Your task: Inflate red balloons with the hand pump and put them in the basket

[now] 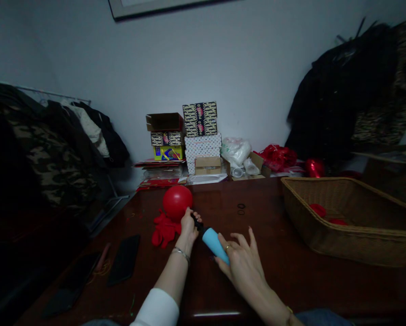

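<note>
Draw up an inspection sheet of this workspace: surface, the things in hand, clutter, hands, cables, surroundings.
Surface: dark, glossy brown table.
Things in hand: rounded red balloon by the black end of a blue pump.
Clutter: limp red pile beside the balloon; black rings; dark flat object at left; wicker basket at right with red items inside.
Left hand: closed at the pump's black end, near the balloon.
Right hand: touching the pump's blue end, some fingers spread; firmness of grip unclear.
Cables: nothing seen.
Surroundings: stacked boxes against the wall; hanging clothes on both sides.
</note>
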Tool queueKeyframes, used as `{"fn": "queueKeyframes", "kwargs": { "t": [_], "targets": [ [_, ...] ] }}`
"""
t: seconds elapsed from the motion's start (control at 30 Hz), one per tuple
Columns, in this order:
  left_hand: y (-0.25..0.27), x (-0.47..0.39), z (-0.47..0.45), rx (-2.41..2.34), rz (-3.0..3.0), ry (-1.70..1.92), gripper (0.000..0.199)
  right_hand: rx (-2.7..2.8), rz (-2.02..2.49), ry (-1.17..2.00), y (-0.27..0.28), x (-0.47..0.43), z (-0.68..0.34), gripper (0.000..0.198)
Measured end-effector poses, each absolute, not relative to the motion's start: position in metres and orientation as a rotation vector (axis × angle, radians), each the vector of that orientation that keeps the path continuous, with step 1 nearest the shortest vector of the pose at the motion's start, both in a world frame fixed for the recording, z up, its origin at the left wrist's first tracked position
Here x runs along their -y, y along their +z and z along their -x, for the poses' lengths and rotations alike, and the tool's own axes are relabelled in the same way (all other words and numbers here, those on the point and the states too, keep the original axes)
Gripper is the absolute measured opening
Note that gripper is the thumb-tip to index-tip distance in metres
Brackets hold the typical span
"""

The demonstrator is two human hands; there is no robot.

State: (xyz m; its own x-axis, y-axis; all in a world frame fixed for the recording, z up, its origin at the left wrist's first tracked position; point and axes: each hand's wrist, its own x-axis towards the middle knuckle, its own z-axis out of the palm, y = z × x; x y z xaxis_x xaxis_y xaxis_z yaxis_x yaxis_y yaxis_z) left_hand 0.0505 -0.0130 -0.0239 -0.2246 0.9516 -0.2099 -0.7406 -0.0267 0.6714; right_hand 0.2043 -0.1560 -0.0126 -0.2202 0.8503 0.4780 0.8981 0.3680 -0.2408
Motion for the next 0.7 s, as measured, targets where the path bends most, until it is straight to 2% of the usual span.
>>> {"fn": "queueKeyframes", "kwargs": {
  "t": [0.33,0.7],
  "targets": [
    [-0.003,-0.002,-0.009,-0.779,-0.267,1.652,0.025,2.153,1.482,-0.124,0.006,0.174,-0.22,0.046],
    [-0.022,0.018,-0.056,-0.804,-0.375,1.585,0.024,2.098,1.545,-0.127,-0.003,0.162,-0.211,0.049]
  ]
}}
